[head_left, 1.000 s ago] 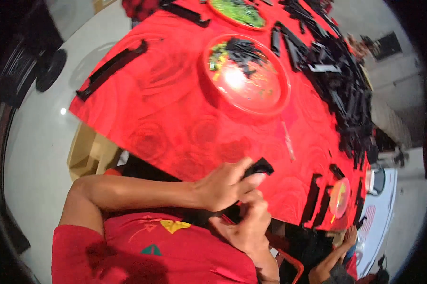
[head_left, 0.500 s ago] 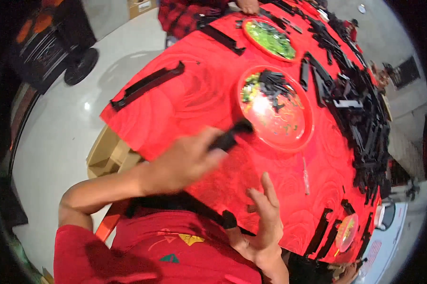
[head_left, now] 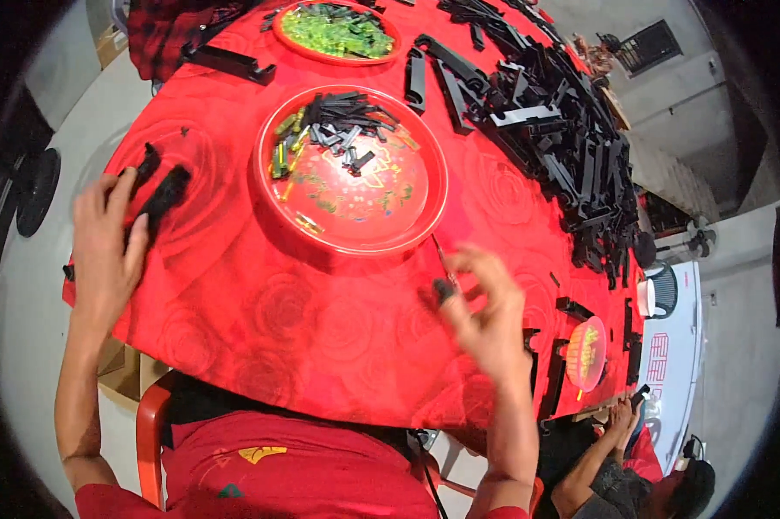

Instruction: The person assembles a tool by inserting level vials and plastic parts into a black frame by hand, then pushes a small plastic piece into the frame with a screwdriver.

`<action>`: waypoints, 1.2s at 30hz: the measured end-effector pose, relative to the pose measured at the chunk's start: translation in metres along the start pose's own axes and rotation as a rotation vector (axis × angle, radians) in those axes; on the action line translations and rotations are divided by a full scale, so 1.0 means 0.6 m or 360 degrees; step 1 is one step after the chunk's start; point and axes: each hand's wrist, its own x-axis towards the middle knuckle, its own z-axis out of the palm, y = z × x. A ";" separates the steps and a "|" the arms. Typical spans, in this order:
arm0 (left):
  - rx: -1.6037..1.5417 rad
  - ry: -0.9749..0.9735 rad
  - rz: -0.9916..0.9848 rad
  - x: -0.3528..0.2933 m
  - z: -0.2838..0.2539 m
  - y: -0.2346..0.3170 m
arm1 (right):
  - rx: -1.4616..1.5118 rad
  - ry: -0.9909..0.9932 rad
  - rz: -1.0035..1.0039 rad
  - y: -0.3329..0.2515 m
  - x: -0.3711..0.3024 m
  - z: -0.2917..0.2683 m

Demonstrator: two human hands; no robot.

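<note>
Loosely spread, the left hand [head_left: 105,238] borders a blurred, elongated black piece [head_left: 165,195] on rose-patterned red cloth [head_left: 342,342]; whether it grips, I cannot tell. The right hand [head_left: 495,324], half-curled, meets a slender stick [head_left: 443,258] beside the glossy round tray [head_left: 338,242], its hold unclear.

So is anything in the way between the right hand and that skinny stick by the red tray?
Nothing visible: the skinny stick is beside the nearer red tray, right by the right hand. Whether the hand touches it is unclear.
</note>
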 end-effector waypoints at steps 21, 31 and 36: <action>-0.0055 -0.0438 -0.0590 -0.033 -0.015 -0.022 | -0.0681 0.0665 0.0783 0.461 0.409 -0.083; -0.0093 0.0065 -0.0219 -0.052 -0.054 0.016 | -0.0115 0.0685 0.0835 0.362 0.275 -0.082; -0.0430 0.0060 0.0012 -0.062 -0.077 0.074 | 0.0411 0.0853 0.0612 0.268 0.147 -0.082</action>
